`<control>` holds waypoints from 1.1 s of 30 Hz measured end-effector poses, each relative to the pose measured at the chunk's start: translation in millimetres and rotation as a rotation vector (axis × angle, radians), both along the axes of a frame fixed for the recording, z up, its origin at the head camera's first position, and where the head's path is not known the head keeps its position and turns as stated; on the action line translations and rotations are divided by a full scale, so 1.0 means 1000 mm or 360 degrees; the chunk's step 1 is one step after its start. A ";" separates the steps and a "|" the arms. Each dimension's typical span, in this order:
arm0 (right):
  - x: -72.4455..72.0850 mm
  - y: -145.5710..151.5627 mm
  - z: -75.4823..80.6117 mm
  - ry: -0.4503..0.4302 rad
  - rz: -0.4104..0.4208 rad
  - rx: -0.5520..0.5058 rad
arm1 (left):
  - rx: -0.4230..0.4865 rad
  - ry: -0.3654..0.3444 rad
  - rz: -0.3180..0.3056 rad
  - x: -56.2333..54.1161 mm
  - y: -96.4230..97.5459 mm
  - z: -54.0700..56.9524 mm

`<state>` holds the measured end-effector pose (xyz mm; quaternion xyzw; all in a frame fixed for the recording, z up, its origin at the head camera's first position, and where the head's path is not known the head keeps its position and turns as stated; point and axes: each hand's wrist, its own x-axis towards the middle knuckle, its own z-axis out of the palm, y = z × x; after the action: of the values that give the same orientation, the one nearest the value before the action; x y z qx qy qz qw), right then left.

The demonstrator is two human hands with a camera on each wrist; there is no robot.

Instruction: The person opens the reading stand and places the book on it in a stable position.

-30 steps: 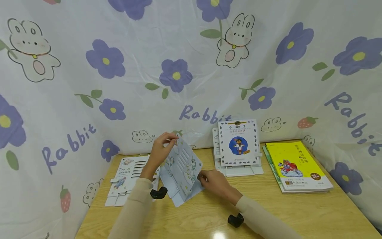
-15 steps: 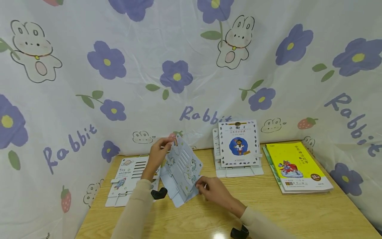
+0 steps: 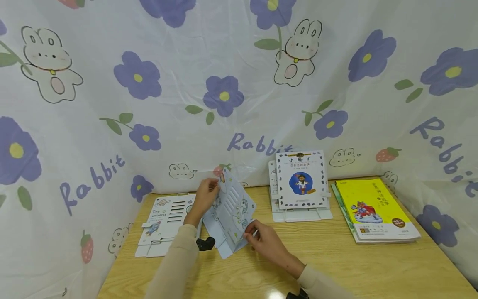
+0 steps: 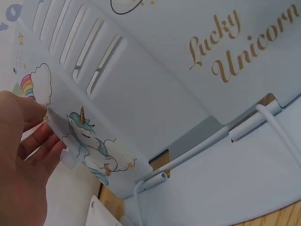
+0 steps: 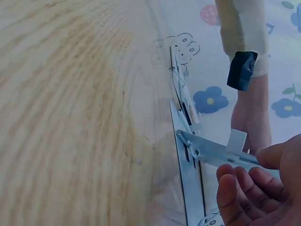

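A pale blue metal book stand (image 3: 232, 203) with unicorn pictures and "Lucky Unicorn" lettering stands in the middle of the table, its slotted back plate tilted up from the base. My left hand (image 3: 206, 195) pinches the upper left edge of that plate; in the left wrist view the thumb is at the edge near a rainbow print and the fingers reach behind. At the lower right edge my right hand (image 3: 266, 241) pinches the plate. From the right wrist view, the right hand (image 5: 263, 188) has its thumb over the plate and its fingers curled beneath.
A white "Tiny universe" book stand (image 3: 160, 226) lies to the left. Behind, on the right, another stand (image 3: 303, 214) holds an upright white book (image 3: 301, 182). A yellow book (image 3: 369, 203) tops a stack near the right edge of the wooden table (image 3: 358, 265). A printed curtain (image 3: 179, 137) hangs behind.
My right hand has slid down and toward me along the plate's right edge. My left hand has moved slightly down its left edge. The stand keeps about the same tilt.
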<state>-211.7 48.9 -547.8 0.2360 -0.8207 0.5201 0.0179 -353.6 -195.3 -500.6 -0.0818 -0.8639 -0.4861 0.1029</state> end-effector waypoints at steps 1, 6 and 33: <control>0.000 -0.001 -0.001 0.0015 -0.0020 0.0010 | -0.0015 -0.0005 -0.0003 0.000 0.001 0.000; -0.001 -0.009 -0.004 0.0068 -0.0090 0.0015 | -0.0036 -0.0069 0.0005 -0.002 0.002 0.000; 0.000 -0.015 0.000 -0.0070 -0.0059 -0.0157 | 0.0034 -0.0108 0.0017 0.000 0.001 -0.007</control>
<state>-211.9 33.8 -547.8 0.2082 -0.7984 0.5646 0.0211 -353.3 -194.6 -507.5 -0.0596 -0.8621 -0.4974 0.0768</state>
